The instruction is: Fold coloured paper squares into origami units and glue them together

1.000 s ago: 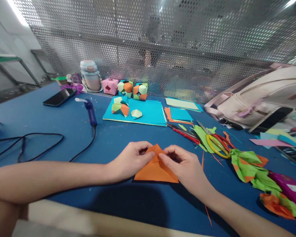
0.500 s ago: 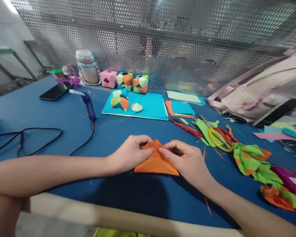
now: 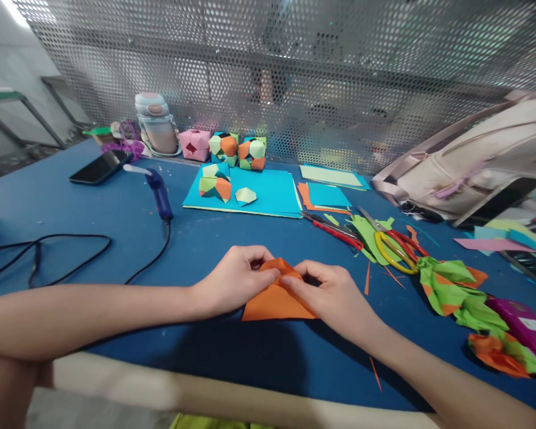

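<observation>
An orange sheet of paper (image 3: 274, 302) lies near the table's front edge, its top part folded over and its wide straight edge towards me. My left hand (image 3: 241, 277) pinches it at the upper left, thumb on top near the fold. From the right, my right hand (image 3: 324, 292) grips it too, with the thumb pressed on the paper close to the left thumb. The fingers of both hands are partly hidden behind the paper.
Red-handled scissors (image 3: 337, 231) and yellow-and-red scissors (image 3: 393, 250) lie to the right, beside crumpled green-orange paper (image 3: 455, 286). Blue sheets (image 3: 268, 187) carry folded paper pieces. A blue glue gun (image 3: 161, 193) stands left, its cord (image 3: 71, 237) trailing. Behind are a bottle (image 3: 158, 125) and backpack (image 3: 473, 155).
The paper's pointed top has been bent over and now looks blunt. My right thumb has shifted slightly left, closer to the left thumb.
</observation>
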A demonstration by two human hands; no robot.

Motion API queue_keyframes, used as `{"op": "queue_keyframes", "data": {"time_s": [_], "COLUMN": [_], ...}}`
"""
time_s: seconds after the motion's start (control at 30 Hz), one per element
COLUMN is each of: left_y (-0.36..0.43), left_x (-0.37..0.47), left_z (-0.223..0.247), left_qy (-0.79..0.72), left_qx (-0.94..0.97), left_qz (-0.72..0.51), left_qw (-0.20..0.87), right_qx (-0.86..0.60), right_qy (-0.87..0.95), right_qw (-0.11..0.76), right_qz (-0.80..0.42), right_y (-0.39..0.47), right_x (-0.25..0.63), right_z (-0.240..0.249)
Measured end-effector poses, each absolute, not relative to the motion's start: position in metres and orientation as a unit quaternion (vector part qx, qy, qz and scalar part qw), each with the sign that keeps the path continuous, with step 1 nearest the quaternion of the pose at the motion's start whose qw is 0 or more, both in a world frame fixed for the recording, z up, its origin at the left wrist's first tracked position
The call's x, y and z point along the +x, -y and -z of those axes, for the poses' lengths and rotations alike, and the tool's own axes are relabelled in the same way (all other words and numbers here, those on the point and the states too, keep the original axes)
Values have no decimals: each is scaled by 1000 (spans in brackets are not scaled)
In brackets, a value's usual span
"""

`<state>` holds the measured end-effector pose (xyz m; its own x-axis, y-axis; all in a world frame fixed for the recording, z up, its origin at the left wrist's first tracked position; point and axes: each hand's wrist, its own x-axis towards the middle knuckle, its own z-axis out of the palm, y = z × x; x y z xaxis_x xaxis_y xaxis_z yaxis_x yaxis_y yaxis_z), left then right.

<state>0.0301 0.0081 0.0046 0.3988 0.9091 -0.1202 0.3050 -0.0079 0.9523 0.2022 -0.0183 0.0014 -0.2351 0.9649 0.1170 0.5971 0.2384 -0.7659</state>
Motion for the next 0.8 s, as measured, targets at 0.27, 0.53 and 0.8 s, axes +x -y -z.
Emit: {"op": "queue_keyframes", "data": {"time_s": [0.27,0.53,0.8], "left_y": [-9,-9,-12], "left_x": [29,31,31], "left_z": [-3,-1,-2], "left_qy": [-464,-450,-471], "left_qx": [668,684,611], "left_qz": [-279,-262,-243], "left_qw": [511,510,589], "right_qx": [-518,-521,-512], "right_qy": [732,711,723], "right_qw": [276,346,352], "right_qz": [-346,-321,-302], "right_y": [19,18,16], "right_x": [206,203,209], "right_z": [-6,1,4]}}
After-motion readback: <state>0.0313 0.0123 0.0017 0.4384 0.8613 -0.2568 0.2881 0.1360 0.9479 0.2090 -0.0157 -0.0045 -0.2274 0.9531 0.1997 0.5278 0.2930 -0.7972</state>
